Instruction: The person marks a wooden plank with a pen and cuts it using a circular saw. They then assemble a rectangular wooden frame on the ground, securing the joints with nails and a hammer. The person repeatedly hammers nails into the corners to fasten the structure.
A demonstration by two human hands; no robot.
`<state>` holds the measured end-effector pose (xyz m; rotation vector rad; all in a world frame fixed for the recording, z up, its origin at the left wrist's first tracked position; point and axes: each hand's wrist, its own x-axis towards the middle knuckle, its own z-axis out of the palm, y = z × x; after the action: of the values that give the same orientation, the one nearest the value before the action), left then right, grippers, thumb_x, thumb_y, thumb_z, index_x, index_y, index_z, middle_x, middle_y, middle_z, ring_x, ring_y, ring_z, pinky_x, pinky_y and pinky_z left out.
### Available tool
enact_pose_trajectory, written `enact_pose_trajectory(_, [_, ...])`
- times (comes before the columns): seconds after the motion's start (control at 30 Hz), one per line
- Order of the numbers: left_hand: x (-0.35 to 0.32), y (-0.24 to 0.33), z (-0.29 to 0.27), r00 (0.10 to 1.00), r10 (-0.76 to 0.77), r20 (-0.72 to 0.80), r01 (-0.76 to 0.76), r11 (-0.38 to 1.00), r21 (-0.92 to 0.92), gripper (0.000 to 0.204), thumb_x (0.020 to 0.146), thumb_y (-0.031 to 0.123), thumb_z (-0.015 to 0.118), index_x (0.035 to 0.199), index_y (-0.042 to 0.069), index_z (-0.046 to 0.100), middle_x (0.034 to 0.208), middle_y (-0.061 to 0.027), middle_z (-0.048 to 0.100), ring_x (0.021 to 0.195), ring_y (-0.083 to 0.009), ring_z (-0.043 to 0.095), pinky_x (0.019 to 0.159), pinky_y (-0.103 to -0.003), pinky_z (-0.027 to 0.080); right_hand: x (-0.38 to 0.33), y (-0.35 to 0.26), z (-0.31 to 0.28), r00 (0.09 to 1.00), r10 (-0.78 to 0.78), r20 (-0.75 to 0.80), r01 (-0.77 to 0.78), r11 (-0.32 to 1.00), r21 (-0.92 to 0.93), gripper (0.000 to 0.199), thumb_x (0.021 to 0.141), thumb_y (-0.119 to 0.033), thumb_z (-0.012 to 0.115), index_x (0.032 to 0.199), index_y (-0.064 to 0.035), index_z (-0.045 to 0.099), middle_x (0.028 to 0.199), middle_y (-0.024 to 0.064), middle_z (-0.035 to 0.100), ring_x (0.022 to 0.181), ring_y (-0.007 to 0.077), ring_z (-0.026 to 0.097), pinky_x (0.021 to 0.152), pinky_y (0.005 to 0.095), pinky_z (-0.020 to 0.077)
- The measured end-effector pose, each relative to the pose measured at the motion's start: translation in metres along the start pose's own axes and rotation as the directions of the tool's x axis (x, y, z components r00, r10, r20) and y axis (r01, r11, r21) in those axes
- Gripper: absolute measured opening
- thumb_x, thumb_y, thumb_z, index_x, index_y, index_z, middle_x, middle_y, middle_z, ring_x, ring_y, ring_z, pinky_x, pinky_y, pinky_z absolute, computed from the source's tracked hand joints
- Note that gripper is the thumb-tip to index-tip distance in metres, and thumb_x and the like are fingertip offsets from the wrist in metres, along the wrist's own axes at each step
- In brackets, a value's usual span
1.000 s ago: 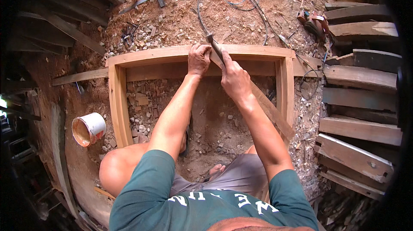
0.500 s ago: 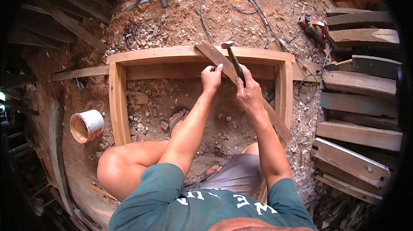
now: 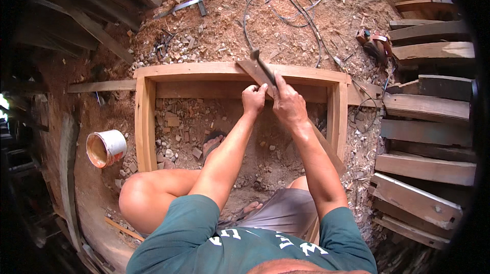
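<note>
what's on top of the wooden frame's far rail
A flat wooden strip crosses over the far rail, a hammer in the right hand above it. The strip covers part of the rail's upper face; that patch is hidden.

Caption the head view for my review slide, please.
Right grip holding a hammer, left grip at the edge of a board slanting over a wooden frame.

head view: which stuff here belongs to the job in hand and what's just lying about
In use, by the look of it:
- hammer, in the right hand
- wooden strip, beside the left hand
- wooden frame, under the strip

Probably just lying about:
- white bucket
- metal square
- red tool
- boards at right
</note>
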<state>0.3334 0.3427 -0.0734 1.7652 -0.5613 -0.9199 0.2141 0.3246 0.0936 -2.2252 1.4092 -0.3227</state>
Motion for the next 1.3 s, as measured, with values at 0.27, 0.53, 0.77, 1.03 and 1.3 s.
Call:
enact_pose_trajectory(0.27, [-0.009,0.018,0.007,1.000,-0.030,0.009,0.030,0.999,0.032,0.036,0.087,0.031,0.080,0.075,-0.002,0.070,0.064,-0.0067,0.065,0.060,-0.0116,0.054,0.058,-0.035,0.046,-0.002,0.024,0.019,0.999,0.050,-0.002,-0.050,0.998,-0.044,0.048,0.102,-0.024,0.051,0.148,-0.0093,0.047,0.103,0.0267,0.071,0.091,0.0452,0.070,0.076,0.0553,0.0569])
enact_pose_trajectory(0.53, [-0.013,0.021,0.005,0.996,-0.082,0.022,0.082,0.996,0.026,0.036,0.087,0.032,0.080,0.076,-0.002,0.071,0.066,-0.0090,0.068,0.061,-0.0133,0.057,0.061,-0.036,0.048,-0.009,0.016,0.021,0.845,-0.215,-0.490,0.344,0.919,0.190,0.044,0.100,-0.014,0.056,0.143,-0.0053,0.049,0.119,0.0298,0.066,0.105,0.0484,0.066,0.083,0.0532,0.0576])
enact_pose_trajectory(0.77, [-0.005,0.001,-0.004,0.999,-0.046,-0.008,0.046,0.999,-0.015,0.037,0.087,0.032,0.080,0.075,-0.002,0.070,0.064,-0.0080,0.065,0.060,-0.0127,0.054,0.058,-0.036,0.046,-0.009,-0.021,-0.014,0.869,-0.214,-0.446,0.352,0.901,0.252,0.045,0.098,-0.012,0.057,0.143,-0.0086,0.049,0.121,0.0276,0.066,0.104,0.0473,0.067,0.082,0.0533,0.0567])
enact_pose_trajectory(1.03, [0.006,-0.007,-0.004,1.000,-0.009,0.013,0.008,0.994,0.111,0.037,0.088,0.031,0.080,0.073,-0.001,0.069,0.060,-0.0048,0.060,0.058,-0.0128,0.053,0.055,-0.036,0.044,-0.007,0.001,0.008,0.988,-0.062,-0.143,0.087,0.979,0.182,0.036,0.102,-0.022,0.055,0.136,-0.0097,0.050,0.101,0.0284,0.070,0.095,0.0491,0.067,0.076,0.0581,0.0552])
enact_pose_trajectory(1.3, [0.003,0.006,0.004,1.000,0.006,0.023,-0.005,1.000,-0.018,0.037,0.088,0.031,0.079,0.073,-0.002,0.068,0.061,-0.0036,0.060,0.059,-0.0114,0.049,0.056,-0.035,0.043,0.000,0.024,0.022,0.994,0.025,-0.104,-0.011,0.992,0.126,0.029,0.102,-0.022,0.054,0.128,-0.0098,0.052,0.097,0.0284,0.069,0.088,0.0508,0.067,0.071,0.0601,0.0527])
